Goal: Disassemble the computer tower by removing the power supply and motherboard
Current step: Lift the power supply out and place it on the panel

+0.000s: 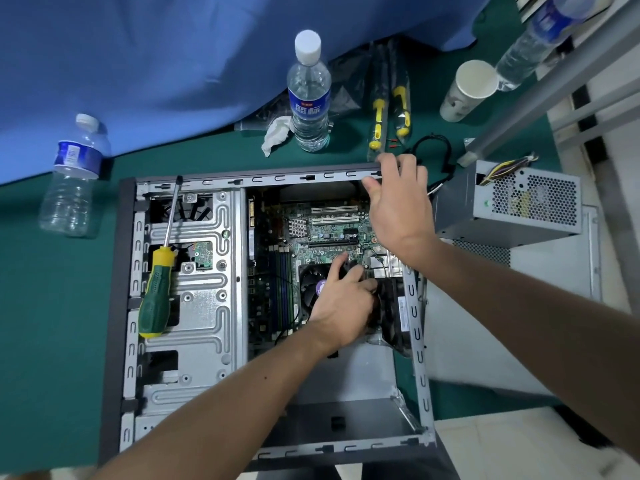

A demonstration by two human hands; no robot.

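So the PSU [512,206] is already out, sitting on the table [52,306] just right of the case [194,341] w/ its wire bundle poking out the top, and the mobo [332,226] is still down inside the tower, far half of the open bay. My left hand [343,306] is down by the CPU fan [311,282], fingers curled onto the black fan thing at the rear wall, tho I can't tell exactly what I'm pinching bc my own knuckles hide it. Right hand [398,202] is grasping the far rear corner of the case, fingers hooked over the rim to steady it. What could go wrong imo: if any cable is still plugged in and I yank, I could rip a header or flex the board. The big screwdriver [157,271] is just lying loose on the drive cage [201,271], so if the case tips it could slide into the board. There's also water right beside open electronics, not great. Knuckles vs sharp sheet metal edges too. Count: 1 case, 1 mobo, 1 PSU, 1 loose green/yellow screwdriver plus 2 smaller yellow ones [388,109] still bagged, 3 water bottles [309,95], 1 paper cup [467,91], 1 crumpled tissue [275,133], 1 loose black cable [433,147].
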